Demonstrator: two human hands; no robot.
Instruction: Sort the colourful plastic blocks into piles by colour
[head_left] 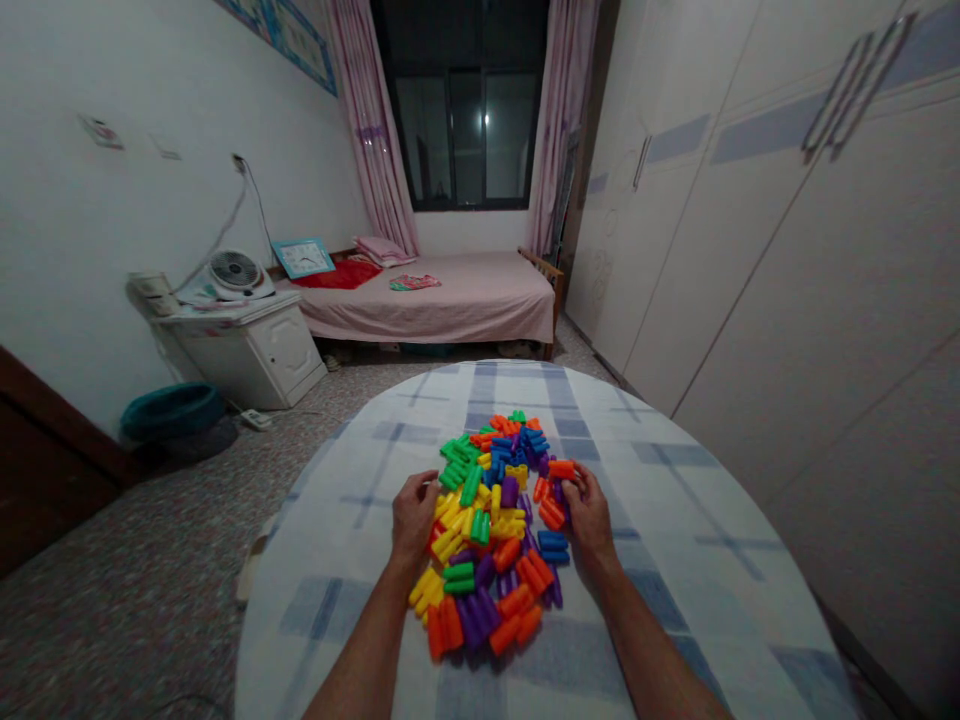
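A heap of plastic building blocks in orange, yellow, green, blue and purple lies on the round table; many are shaped like joined tubes. My right hand is at the heap's right side, its thumb and fingers closed on an orange block. Just below that, loose orange blocks and a blue block lie close to the hand. Against the heap's left edge rests my left hand, fingers loosely curved beside the yellow blocks; its fingertips are partly hidden.
A white and blue checked cloth covers the table. Beyond stand a bed with a pink sheet and a white cabinet bearing a fan. A tall wardrobe lines the right side. A teal basin is at left.
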